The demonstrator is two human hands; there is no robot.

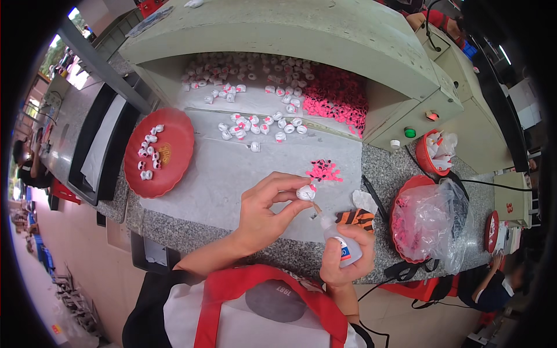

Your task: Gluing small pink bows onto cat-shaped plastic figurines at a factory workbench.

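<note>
Gluing: left hand (264,217) is pinching a white bead (306,192); right hand (346,258) is gripping the glue bottle (339,240).
Done: a few are lying on the red plate (177,152).
Left: the white pile (255,75) is waiting.

Open gray mat (232,168) between the red plate (174,168) on the left and the bagged red bowl (432,223) on the right is passable, though white pieces (261,124) and a pink bits pile (324,170) clutter the far side under the machine overhang (301,35).
</note>
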